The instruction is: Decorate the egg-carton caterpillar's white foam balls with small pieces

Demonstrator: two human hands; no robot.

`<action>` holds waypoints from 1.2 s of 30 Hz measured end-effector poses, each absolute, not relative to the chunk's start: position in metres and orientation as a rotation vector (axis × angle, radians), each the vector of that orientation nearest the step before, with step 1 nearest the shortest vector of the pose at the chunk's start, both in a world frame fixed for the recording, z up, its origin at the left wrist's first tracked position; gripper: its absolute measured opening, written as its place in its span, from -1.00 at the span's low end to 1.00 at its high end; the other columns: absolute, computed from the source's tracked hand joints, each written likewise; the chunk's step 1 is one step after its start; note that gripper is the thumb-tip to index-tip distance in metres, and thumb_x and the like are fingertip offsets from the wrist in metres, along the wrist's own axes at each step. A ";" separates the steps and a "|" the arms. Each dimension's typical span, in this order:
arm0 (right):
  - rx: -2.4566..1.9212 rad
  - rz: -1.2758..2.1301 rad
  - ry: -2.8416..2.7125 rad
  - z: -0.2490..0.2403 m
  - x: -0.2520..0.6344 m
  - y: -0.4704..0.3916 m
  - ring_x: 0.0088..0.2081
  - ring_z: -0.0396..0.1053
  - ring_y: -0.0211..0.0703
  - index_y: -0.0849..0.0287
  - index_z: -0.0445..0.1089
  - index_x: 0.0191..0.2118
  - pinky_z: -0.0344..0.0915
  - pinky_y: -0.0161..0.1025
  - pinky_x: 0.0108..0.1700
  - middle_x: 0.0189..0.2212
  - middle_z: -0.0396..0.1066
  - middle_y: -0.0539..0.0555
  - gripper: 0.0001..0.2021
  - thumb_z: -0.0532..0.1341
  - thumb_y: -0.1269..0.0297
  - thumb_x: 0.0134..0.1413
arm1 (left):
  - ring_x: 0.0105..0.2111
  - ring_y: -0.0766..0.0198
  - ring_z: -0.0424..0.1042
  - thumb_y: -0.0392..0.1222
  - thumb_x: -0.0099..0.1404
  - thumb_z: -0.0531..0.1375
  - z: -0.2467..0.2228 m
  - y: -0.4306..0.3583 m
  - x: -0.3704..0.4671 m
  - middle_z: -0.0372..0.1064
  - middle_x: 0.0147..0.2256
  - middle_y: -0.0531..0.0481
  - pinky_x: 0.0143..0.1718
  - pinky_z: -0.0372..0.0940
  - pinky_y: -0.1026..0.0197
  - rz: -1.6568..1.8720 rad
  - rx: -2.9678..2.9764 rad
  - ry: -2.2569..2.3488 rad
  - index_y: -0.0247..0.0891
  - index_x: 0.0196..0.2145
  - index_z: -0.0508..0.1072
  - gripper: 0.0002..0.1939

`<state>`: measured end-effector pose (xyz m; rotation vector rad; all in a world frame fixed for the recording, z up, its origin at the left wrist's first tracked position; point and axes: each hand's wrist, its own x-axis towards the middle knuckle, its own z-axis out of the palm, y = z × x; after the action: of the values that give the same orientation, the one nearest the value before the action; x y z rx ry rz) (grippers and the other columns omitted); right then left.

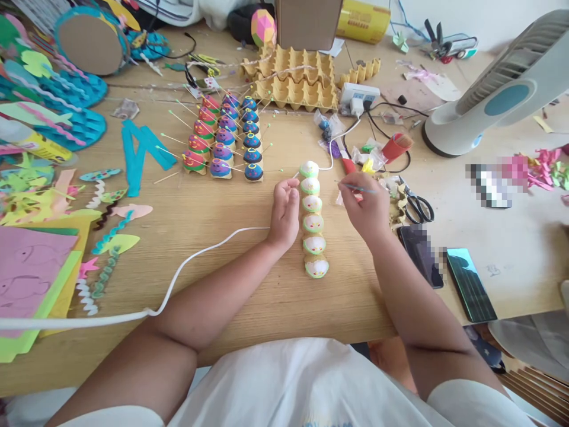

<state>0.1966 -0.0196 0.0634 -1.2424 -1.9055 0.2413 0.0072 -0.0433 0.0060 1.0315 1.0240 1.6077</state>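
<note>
A strip of egg-carton cups [313,223] runs lengthwise in front of me, its domes painted white with green edges and small coloured marks. Just left of its far end rests my left hand [285,214], fingers loosely curved and thumb apart, with nothing visible in it; whether it touches the strip I cannot tell. A white cable [195,254] passes beneath that hand. To the right of the strip, my right hand [368,204] pinches a thin bluish stick [358,188], whose exact kind is too small to make out.
Painted red, purple and blue carton strips [222,136] stand behind on the left. Beyond are bare egg trays [302,77] and a power strip [360,93]. Scissors [420,209], a dark phone [421,255] and a white fan [484,89] stand right. Paper cutouts [111,243] lie left.
</note>
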 end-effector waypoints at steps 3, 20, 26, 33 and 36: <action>-1.333 0.008 -2.421 0.061 0.219 -0.030 -0.11 0.55 0.09 0.07 0.56 -0.12 0.36 0.02 -0.05 -0.16 0.68 0.17 -0.77 0.13 0.34 0.43 | 0.23 0.02 0.36 0.47 0.41 0.19 0.006 -0.042 0.008 0.38 0.11 -0.09 0.40 0.21 -0.12 1.611 1.056 1.030 0.00 -0.01 0.40 -0.47; -1.816 0.059 -2.326 0.046 0.245 -0.020 0.27 0.34 0.45 0.08 0.48 0.24 0.29 0.38 0.21 0.17 0.59 0.30 -0.56 0.31 0.10 0.31 | 0.25 -0.01 0.36 0.39 0.41 0.25 0.010 -0.044 0.005 0.42 0.08 -0.08 0.40 0.19 -0.09 1.636 1.015 1.024 0.01 -0.04 0.46 -0.55; -1.758 0.072 -2.188 0.041 0.247 -0.012 0.09 0.47 0.31 0.10 0.50 0.21 0.41 0.25 0.15 0.04 0.58 0.30 -0.59 0.28 0.18 0.30 | 0.20 0.06 0.41 0.36 0.47 0.21 0.003 -0.042 0.007 0.41 0.08 -0.08 0.37 0.25 -0.17 1.675 1.100 1.035 -0.01 0.00 0.45 -0.57; -1.321 0.180 -2.036 0.039 0.221 -0.013 -0.22 0.49 -0.07 0.04 0.49 0.16 0.53 0.02 -0.06 0.00 0.49 0.19 -0.64 0.21 0.37 0.29 | 0.28 -0.01 0.43 0.40 0.43 0.22 -0.005 -0.036 0.004 0.44 0.09 -0.07 0.39 0.27 -0.34 1.670 1.389 1.150 0.12 0.01 0.44 -0.59; -1.155 0.170 -1.959 0.041 0.203 -0.022 -0.17 0.50 -0.08 -0.03 0.48 0.15 0.55 -0.02 -0.06 -0.04 0.49 0.15 -0.69 0.22 0.31 0.36 | 0.36 0.02 0.35 0.33 0.54 0.12 -0.001 -0.038 -0.002 0.44 0.09 -0.10 0.51 0.11 -0.37 1.672 1.695 1.274 0.03 0.00 0.47 -0.61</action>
<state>0.2030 -0.0220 0.0412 -1.1546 -1.9595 0.1703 -0.0016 -0.0382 -0.0008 1.6952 1.2740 1.6721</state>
